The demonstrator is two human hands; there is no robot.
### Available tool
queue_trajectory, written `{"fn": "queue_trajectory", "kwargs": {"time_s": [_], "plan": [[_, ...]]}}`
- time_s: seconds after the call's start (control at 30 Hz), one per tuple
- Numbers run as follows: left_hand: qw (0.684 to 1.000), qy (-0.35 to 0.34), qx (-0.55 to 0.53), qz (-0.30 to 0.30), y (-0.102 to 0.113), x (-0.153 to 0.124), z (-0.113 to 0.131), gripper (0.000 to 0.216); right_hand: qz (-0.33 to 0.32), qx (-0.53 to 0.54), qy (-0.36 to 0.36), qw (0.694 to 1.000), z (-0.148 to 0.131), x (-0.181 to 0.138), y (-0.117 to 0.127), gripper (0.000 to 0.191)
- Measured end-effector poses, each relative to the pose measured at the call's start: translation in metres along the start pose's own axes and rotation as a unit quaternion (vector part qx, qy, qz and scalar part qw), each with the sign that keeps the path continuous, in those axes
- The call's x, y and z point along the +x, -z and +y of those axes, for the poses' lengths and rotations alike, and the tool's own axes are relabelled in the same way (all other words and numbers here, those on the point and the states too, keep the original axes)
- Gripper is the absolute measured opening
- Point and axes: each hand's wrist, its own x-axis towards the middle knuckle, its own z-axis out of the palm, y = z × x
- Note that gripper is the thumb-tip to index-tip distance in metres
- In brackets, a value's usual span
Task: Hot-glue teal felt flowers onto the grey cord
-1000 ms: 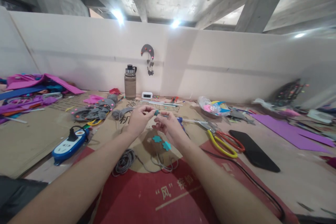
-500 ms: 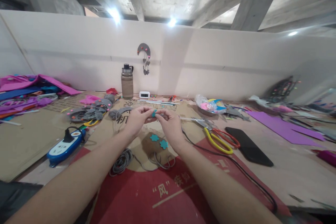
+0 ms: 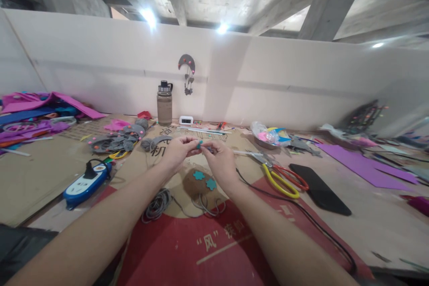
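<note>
My left hand [image 3: 177, 152] and my right hand [image 3: 219, 161] meet above the cardboard-covered table, fingertips pinched together on a small teal felt piece [image 3: 199, 144]. Both hands are closed in a pinch around it. Below them lie two teal felt flowers [image 3: 204, 179] on the cardboard. A coil of grey cord [image 3: 157, 201] trails beneath my forearms onto the red printed sheet [image 3: 208, 246].
Yellow and red scissors [image 3: 283, 179] and a black phone [image 3: 320, 189] lie at the right. A blue and white power strip [image 3: 85, 183] sits at the left, grey felt pieces [image 3: 115, 142] behind it. A water bottle [image 3: 164, 103] and small clock [image 3: 186, 120] stand by the white wall. Purple sheets lie at both sides.
My hands have drawn closer together and sit slightly lower over the table, still pinching the teal piece. The view has shifted a little.
</note>
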Motion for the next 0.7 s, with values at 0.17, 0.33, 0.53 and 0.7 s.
{"fn": "queue_trajectory", "kwargs": {"time_s": [0.17, 0.33, 0.53, 0.7], "plan": [[0.999, -0.031, 0.044, 0.007, 0.0001, -0.0001, -0.0012, 0.024, 0.006, -0.02, -0.016, 1.0, -0.0039, -0.0004, 0.0017, 0.015], [0.99, -0.063, 0.127, -0.004, -0.0004, -0.0029, 0.0004, 0.022, 0.023, -0.026, -0.028, 0.999, -0.0047, 0.0001, 0.0042, 0.019], [0.98, -0.091, 0.176, -0.009, -0.0024, -0.0052, 0.0033, 0.017, 0.026, -0.02, -0.042, 0.999, -0.0041, 0.0015, 0.0049, 0.018], [0.972, -0.112, 0.207, -0.017, -0.002, -0.0057, 0.0031, 0.017, 0.01, 0.026, -0.089, 0.996, -0.0096, 0.0035, 0.0061, 0.02]]}}
